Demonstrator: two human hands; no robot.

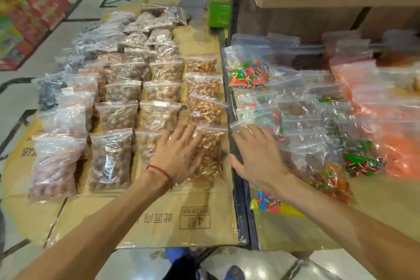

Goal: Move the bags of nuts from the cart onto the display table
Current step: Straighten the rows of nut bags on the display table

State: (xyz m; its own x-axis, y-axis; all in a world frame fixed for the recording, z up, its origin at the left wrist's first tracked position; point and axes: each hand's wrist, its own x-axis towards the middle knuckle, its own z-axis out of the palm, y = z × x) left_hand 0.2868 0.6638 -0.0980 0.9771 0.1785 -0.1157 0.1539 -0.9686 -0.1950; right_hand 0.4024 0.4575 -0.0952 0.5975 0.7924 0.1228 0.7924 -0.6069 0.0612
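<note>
The cart (239, 191) stands on the left with its dark right rail just beside the left edge of the display surface (375, 211), only a narrow gap between them. Flattened cardboard (159, 223) covers the cart and has a bare strip along its near edge; a bare patch of the display surface also lies at its near right. The bags of nuts (159, 93) lie in close rows on the cardboard, and the right-hand column reaches almost to the rail. Bags of bright candy (247, 75) crowd the display surface under a wooden shelf (306, 0). Open tiled floor (22, 88) runs along the cart's left side. The left grip (179, 154), with a red string (159, 170) at the wrist, lies palm down with fingers spread flat on the nearest nut bag (211, 154) of that right column, pinching nothing. The right grip (256, 154) is stretched out palm down, fingers spread, over the display surface's left edge, with its fingertips at the top of a clear bag (268, 120); whether it touches cannot be told.
</note>
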